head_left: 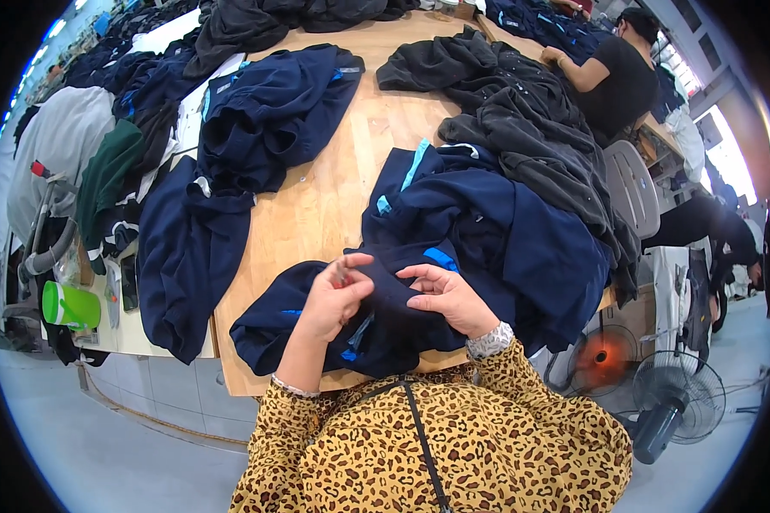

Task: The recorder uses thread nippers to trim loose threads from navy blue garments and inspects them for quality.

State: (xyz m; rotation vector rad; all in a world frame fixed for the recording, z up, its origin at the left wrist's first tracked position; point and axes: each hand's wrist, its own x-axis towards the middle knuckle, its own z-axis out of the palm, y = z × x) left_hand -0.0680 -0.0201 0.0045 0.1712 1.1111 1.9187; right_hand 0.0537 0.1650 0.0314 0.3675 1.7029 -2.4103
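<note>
A navy garment (pixel 393 321) lies bunched on the table edge in front of me, with bright blue strips showing in its folds. Over its left part, my left hand (pixel 338 295) is curled, index finger pointing right. Something small, perhaps metallic, shows between its fingers, too small to name. Facing it, my right hand (pixel 452 299) hovers over or touches the same cloth; I cannot tell which. Its thumb and index finger stand apart, with dark fabric visible behind the gap. More navy garments (pixel 539 248) are heaped just beyond and to the right, one with a light blue strip (pixel 416 162).
Dark grey garments (pixel 522 120) pile along the wooden table's (pixel 334 184) right side. Navy garments (pixel 265 120) lie at the left, one draping over the edge. A green bucket (pixel 70 305) stands far left. Fans (pixel 678 398) stand low right. A person in black (pixel 616 81) works at far right.
</note>
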